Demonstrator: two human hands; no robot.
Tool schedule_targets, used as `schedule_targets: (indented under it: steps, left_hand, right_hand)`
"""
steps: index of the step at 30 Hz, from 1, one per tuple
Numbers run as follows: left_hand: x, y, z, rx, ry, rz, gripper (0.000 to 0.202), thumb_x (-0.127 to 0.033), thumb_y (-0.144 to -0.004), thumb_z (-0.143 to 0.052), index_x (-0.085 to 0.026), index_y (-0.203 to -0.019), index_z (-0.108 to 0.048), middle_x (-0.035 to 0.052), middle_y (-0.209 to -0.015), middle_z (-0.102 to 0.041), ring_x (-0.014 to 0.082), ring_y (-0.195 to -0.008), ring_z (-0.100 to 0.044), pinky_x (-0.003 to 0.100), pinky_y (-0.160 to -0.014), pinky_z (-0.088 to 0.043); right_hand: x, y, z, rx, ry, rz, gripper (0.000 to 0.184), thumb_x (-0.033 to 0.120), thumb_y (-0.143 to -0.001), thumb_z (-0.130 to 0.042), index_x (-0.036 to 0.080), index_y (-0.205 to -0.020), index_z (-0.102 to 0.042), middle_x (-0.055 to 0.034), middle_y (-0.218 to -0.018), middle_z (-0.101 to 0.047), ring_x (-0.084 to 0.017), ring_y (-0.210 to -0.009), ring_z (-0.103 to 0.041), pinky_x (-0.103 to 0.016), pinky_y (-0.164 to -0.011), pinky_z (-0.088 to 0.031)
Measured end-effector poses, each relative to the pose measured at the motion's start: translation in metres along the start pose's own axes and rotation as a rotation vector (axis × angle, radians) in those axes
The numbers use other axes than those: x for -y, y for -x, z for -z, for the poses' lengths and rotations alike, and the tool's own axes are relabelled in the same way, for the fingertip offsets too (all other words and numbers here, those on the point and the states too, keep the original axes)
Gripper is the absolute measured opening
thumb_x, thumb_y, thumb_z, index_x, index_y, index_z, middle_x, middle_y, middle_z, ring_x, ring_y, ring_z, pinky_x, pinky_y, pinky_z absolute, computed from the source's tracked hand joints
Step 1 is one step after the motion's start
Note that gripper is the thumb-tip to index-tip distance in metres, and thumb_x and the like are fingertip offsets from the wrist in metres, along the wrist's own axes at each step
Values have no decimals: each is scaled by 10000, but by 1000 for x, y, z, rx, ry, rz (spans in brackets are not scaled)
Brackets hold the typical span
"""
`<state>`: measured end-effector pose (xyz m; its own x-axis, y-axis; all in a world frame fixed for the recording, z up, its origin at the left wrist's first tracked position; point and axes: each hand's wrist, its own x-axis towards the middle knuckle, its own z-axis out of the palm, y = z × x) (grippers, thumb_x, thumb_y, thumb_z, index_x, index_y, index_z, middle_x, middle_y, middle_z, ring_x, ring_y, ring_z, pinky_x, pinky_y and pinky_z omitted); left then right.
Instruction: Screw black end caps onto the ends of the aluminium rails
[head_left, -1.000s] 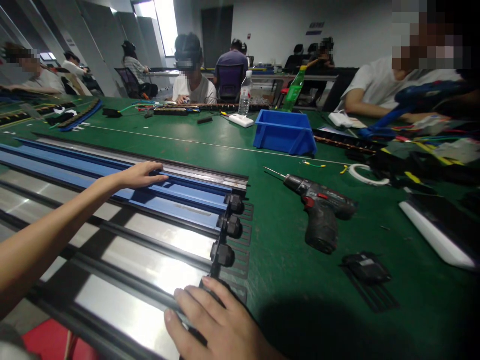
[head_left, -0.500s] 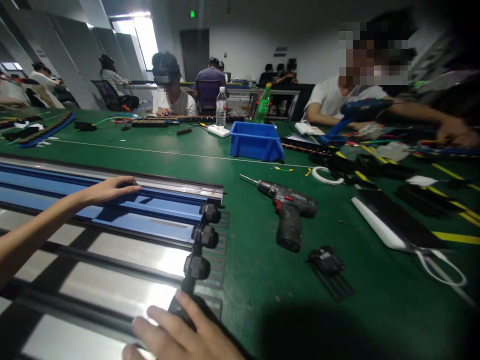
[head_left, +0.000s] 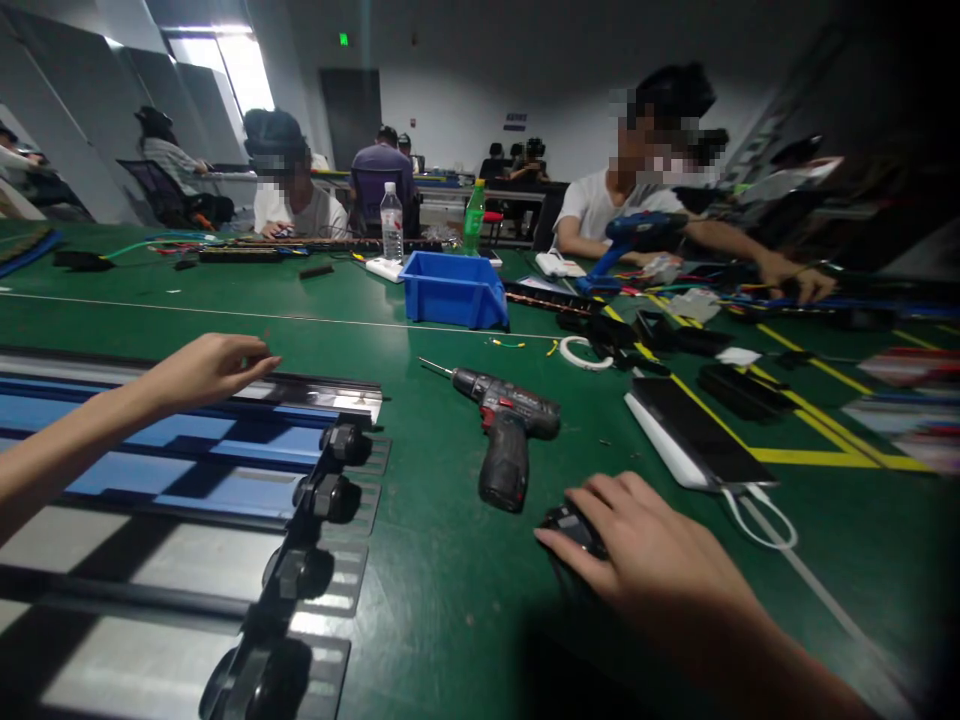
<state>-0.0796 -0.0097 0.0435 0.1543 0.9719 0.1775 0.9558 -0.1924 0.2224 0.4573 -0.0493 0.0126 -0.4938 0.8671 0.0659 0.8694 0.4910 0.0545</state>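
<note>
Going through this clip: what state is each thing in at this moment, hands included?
left hand: open, fingers loosely bent, over the rail panel, holding nothing.
right hand: wrapped around the black part.
drill: lying on its side, untouched.
blue bin: upright, open-topped.
water bottle: upright, capped.
green bottle: upright.

No legible txt; wall sign (head_left: 515, 121), drill (head_left: 504, 430) label too blurry.

Daylight is pouring through the tall window (head_left: 225, 60) at the back left, a green sign (head_left: 343, 39) is glowing above the dark door (head_left: 346, 110), and the green table (head_left: 450, 620) is stretching toward the white wall (head_left: 450, 110).
</note>
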Motion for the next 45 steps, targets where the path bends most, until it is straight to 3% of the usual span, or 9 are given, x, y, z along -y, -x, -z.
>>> schedule_targets:
  steps: [4, 8, 13, 16, 18, 26, 32, 39, 45]
  left_hand:
    - [-47, -54, -23, 12, -8, -141, 434, -516, -979, -482, -177, -719, -557, -1, -659, -506, 128, -610, -405, 273, -630, -313]
    - [-55, -87, -60, -32, 43, -175, 427, -483, -967, -481, -173, -687, -568, 23, -642, -530, 138, -583, -410, 301, -603, -277]
    - [-44, -89, -86, 21, 60, -97, 540, -495, -1008, -387, -173, -612, -565, 15, -529, -488, 133, -501, -384, 312, -554, -224]
    - [-44, -87, -87, 23, 64, -86, 545, -503, -1018, -375, -174, -633, -575, 21, -552, -515, 141, -517, -410, 313, -560, -230]
    - [-45, -87, -86, 19, 67, -89, 541, -500, -1019, -378, -176, -628, -565, 22, -554, -513, 144, -521, -412, 314, -564, -234]
    - [-45, -87, -86, -14, 109, -122, 488, -471, -1024, -405, -180, -662, -557, 19, -586, -530, 154, -549, -442, 307, -571, -279]
    - [-56, -82, -80, -53, 178, -173, 327, -435, -1024, -473, -168, -1042, -661, 84, -962, -685, 204, -844, -622, 306, -728, -435]
    - [-95, -66, -72, 51, 371, -324, 322, -390, -1000, -563, -168, -1227, -620, 96, -1180, -671, 222, -1096, -627, 327, -949, -474]
    - [-105, -61, -74, 219, 381, -361, 413, -385, -938, -668, -189, -1296, -604, 62, -1199, -681, 198, -1082, -645, 278, -916, -477]
  right_hand:
    - [-5, 18, -26, 25, 0, -134, 400, 606, -943, -529, 248, -1024, -690, -95, -1014, -698, -306, -878, -705, -432, -671, -549]
    - [-9, 22, -26, 129, -49, -247, 355, 585, -935, -536, 253, -942, -662, -87, -753, -695, -316, -663, -703, -435, -612, -485]
    - [-2, -21, 25, 264, -303, -158, 380, 651, -791, -643, 276, -740, -608, 4, -542, -583, -204, -484, -557, -320, -470, -321]
    - [24, -67, 58, 197, -442, -24, 466, 735, -769, -627, 282, -867, -675, 33, -494, -541, -170, -437, -498, -295, -424, -272]
    - [46, -101, 65, 86, -478, 117, 423, 679, -824, -626, 263, -878, -689, 2, -663, -651, -177, -586, -598, -283, -500, -348]
    - [93, -197, -3, 15, -488, 396, 409, 514, -832, -704, 199, -1092, -681, -63, -862, -716, -241, -775, -681, -298, -619, -389]
    - [91, -201, -24, 31, -615, 422, 583, 428, -888, -708, 207, -1390, -509, -44, -939, -708, -189, -764, -658, -277, -647, -432]
    - [87, -210, -36, 114, -879, 402, 361, 306, -870, -730, 159, -1188, -645, -55, -890, -711, -194, -774, -666, -297, -678, -481]
    - [89, -208, -38, 247, -1030, 369, 305, 218, -898, -672, 129, -1187, -634, -58, -914, -751, -171, -777, -728, -266, -676, -563]
